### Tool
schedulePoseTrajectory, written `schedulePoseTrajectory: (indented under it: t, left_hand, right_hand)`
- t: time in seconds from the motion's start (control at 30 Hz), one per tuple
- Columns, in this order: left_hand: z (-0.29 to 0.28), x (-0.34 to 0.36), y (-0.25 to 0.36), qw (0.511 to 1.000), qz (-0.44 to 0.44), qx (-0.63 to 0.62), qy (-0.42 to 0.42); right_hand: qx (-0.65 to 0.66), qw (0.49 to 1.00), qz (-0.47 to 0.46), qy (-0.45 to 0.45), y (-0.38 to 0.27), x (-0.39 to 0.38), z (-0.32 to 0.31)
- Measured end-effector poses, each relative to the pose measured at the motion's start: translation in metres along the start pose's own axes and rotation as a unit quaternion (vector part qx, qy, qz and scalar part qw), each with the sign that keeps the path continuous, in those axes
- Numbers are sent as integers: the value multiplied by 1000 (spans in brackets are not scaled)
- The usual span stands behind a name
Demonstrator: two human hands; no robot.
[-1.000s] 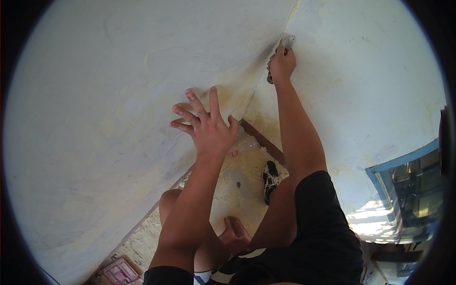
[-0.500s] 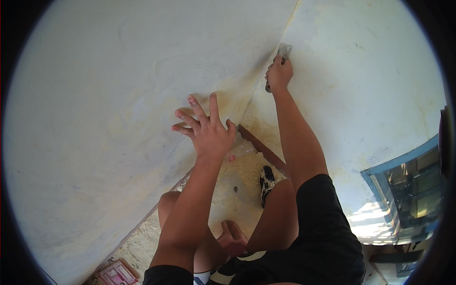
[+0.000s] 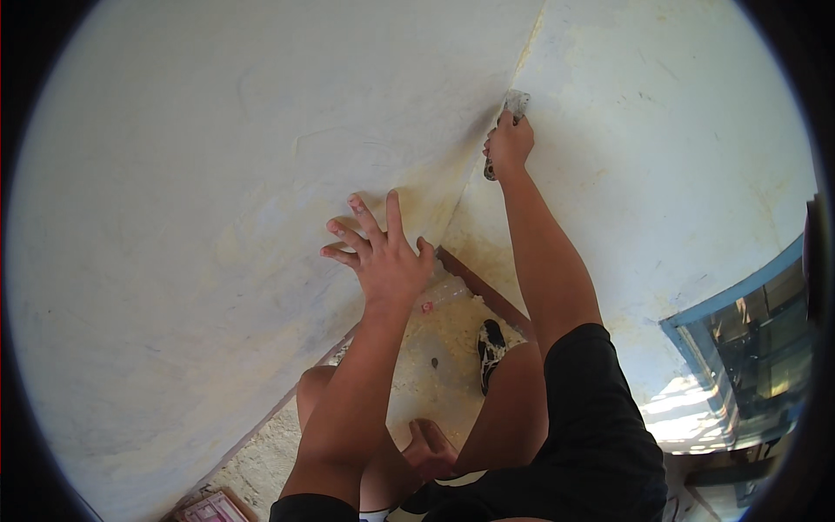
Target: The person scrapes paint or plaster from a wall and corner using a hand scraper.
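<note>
My right hand (image 3: 511,143) is closed round the dark handle of a putty knife (image 3: 517,103), whose stained metal blade lies at the corner where two white walls meet. The handle's lower end sticks out below my fist. To the left, my left hand (image 3: 390,265) is spread with its fingers apart, against or just off the left wall (image 3: 191,226); nothing is in it. Whitish residue marks some of its fingertips. A yellowish strip (image 3: 529,48) runs up the corner above the blade.
A clear plastic bottle (image 3: 445,294) with a red cap lies by the brown baseboard (image 3: 483,287). Near it is a black shoe (image 3: 490,352). Crumbs litter the floor (image 3: 426,335). A blue-framed window (image 3: 696,339) is at right, a pink box (image 3: 213,507) at lower left.
The whole view has shifted slightly, with the walls' lower parts and floor lower in the picture. My right hand and the putty knife sit slightly lower; my left hand stays spread.
</note>
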State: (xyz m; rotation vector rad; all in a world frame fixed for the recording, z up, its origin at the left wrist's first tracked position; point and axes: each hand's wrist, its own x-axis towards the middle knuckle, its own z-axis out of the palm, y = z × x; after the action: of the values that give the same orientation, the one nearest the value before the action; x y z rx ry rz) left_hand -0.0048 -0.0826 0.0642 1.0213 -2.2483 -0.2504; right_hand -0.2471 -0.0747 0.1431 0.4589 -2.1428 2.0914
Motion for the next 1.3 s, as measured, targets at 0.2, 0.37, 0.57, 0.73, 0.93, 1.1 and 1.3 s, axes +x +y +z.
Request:
schedulePoseTrajectory:
  t: [0.2, 0.37, 0.57, 0.73, 0.93, 1.1, 1.3]
  left_hand:
    - [5, -2, -3, 1000, 8, 6, 7]
    - [4, 1, -1, 1000, 9, 5, 8]
    - [8, 0, -1, 1000, 14, 15, 21]
    - [9, -1, -3, 1000, 12, 16, 16]
    - [9, 1, -3, 1000, 18, 10, 21]
    - [11, -1, -3, 999, 16, 18, 28]
    - [12, 5, -4, 999, 15, 22, 35]
  right_hand:
    - [17, 1000, -1, 14, 8, 0, 1]
    - [16, 1000, -14, 13, 13, 3, 2]
    - [27, 1000, 4, 6, 8, 4, 3]
    - [6, 1000, -1, 10, 12, -1, 3]
    - [24, 999, -16, 23, 15, -3, 5]
    - [14, 1000, -9, 9, 10, 0, 0]
    - [-3, 1000, -30, 0, 4, 5, 4]
